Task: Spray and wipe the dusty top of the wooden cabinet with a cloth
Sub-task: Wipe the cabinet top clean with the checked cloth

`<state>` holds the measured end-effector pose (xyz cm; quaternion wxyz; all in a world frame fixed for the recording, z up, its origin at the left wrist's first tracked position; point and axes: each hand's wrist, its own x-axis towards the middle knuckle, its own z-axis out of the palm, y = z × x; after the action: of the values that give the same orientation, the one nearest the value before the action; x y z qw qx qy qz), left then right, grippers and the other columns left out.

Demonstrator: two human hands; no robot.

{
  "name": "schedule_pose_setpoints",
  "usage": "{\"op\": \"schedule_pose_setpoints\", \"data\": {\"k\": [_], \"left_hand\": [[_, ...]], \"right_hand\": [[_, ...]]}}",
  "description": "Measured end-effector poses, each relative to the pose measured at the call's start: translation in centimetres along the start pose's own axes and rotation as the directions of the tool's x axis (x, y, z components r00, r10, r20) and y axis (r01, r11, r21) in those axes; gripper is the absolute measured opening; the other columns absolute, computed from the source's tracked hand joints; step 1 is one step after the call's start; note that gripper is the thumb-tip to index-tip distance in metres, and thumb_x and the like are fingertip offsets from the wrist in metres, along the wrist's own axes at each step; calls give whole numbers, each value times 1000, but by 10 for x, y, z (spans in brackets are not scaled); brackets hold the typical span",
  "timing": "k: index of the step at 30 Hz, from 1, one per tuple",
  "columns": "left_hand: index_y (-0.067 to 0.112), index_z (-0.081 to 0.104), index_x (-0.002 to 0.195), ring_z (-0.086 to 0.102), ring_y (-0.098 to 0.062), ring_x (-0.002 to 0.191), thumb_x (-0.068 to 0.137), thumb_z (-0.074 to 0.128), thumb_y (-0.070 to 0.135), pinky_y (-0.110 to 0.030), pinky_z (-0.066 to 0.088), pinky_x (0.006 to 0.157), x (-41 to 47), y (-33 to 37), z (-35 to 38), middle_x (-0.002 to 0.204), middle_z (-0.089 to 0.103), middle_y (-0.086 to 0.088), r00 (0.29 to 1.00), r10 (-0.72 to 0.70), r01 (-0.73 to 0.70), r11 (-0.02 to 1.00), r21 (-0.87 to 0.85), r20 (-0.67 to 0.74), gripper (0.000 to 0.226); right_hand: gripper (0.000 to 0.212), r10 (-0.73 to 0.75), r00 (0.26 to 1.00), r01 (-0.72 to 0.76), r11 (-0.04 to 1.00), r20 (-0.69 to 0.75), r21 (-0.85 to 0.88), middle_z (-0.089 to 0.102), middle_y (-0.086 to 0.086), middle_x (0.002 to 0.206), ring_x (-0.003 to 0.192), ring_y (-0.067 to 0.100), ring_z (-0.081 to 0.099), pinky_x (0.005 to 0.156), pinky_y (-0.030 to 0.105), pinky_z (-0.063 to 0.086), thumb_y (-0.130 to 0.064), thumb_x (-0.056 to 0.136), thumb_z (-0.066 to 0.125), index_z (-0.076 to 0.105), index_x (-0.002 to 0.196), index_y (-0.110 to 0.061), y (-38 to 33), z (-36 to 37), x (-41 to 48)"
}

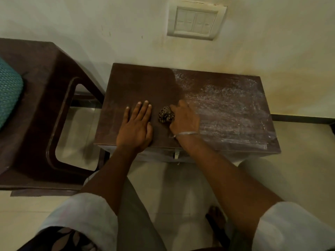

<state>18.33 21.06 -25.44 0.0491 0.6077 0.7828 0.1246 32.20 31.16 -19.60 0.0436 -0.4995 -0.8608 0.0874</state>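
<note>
I see the cabinet top (226, 105) dusty white across its right part and dark and clean on its left, with the balled, speckled cloth (165, 114) sitting on it near the front edge, right at that boundary. My right hand (184, 119) has its fingers curled around the cloth, and my left hand (136, 126) lies flat just beside it, fingers spread open. A dark chair (45, 105) stands left of the cabinet, a switch plate (196, 20) on the wall above.

Head camera looks steeply down, close over the cabinet top (145, 84).
</note>
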Motion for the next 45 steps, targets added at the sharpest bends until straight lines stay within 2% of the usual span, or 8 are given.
{"op": "schedule_pose_setpoints", "data": {"k": [3, 8, 21, 25, 32, 37, 42, 45], "left_hand": [[14, 23, 161, 13, -20, 156, 99, 19, 38, -49, 4, 127, -1, 1, 0, 168, 20, -4, 1000, 1, -1, 1000, -3, 4, 66], [13, 24, 160, 13, -20, 157, 100, 18, 38, -50, 5, 127, 0, 0, 0, 168, 21, -5, 1000, 2, -2, 1000, -1, 5, 66], [13, 23, 160, 13, -21, 156, 100, 19, 37, -51, 7, 126, 1, 0, -4, 168, 20, -5, 1000, 10, -10, 1000, 13, 18, 65], [13, 23, 160, 13, -21, 156, 100, 19, 37, -51, 7, 126, 0, 0, -5, 168, 20, -5, 1000, 3, -4, 1000, 17, 22, 65], [13, 21, 161, 11, -21, 157, 100, 17, 37, -50, 4, 127, 0, -2, -6, 169, 18, -5, 999, 2, -3, 1000, 30, 34, 66], [12, 22, 160, 12, -22, 157, 99, 16, 38, -52, 6, 126, 1, -3, -6, 168, 19, -5, 999, -4, 2, 1000, 31, 39, 67], [13, 22, 160, 11, -21, 157, 101, 20, 36, -50, 5, 127, 0, -4, -4, 169, 19, -5, 999, 4, -4, 1000, 23, 32, 64], [13, 24, 160, 13, -21, 156, 100, 21, 36, -51, 6, 126, -1, -3, -4, 168, 20, -5, 1000, 2, -2, 1000, 17, 24, 65]], "right_hand": [[50, -55, 998, 56, 998, 35, -21, 47, 0, 127, 113, 26, 47, 71, 32, 45, -8, 79, 63, 56, 125, -26, 3, 1, -20], [42, 0, 999, -1, 1000, 34, 28, 49, 0, 124, 112, 27, 49, 73, 33, 46, -9, 79, 66, 61, 117, -25, -1, -5, 0], [48, 6, 1000, -6, 1000, 17, -1, 48, 0, 125, 110, 25, 49, 70, 30, 45, -10, 77, 67, 59, 121, -26, -2, -5, -29], [51, -52, 998, 53, 999, 26, -12, 46, -1, 124, 111, 24, 47, 69, 29, 44, -11, 77, 67, 56, 124, -27, 2, 1, -61], [45, 11, 1000, -11, 1000, -3, 28, 49, 0, 120, 106, 26, 51, 68, 30, 42, -9, 75, 66, 61, 117, -26, -7, 2, -37], [51, -72, 997, 72, 997, 3, -22, 48, 0, 122, 107, 25, 49, 68, 30, 44, -12, 75, 67, 57, 122, -27, 1, 6, -66], [46, -18, 1000, 18, 1000, 4, 20, 49, 0, 118, 105, 24, 52, 66, 27, 38, -9, 75, 68, 59, 117, -26, -1, 2, -34], [49, -27, 1000, 27, 999, 1, 20, 50, 2, 118, 107, 25, 50, 68, 28, 43, -8, 73, 68, 60, 118, -25, 1, 3, -48]]}}
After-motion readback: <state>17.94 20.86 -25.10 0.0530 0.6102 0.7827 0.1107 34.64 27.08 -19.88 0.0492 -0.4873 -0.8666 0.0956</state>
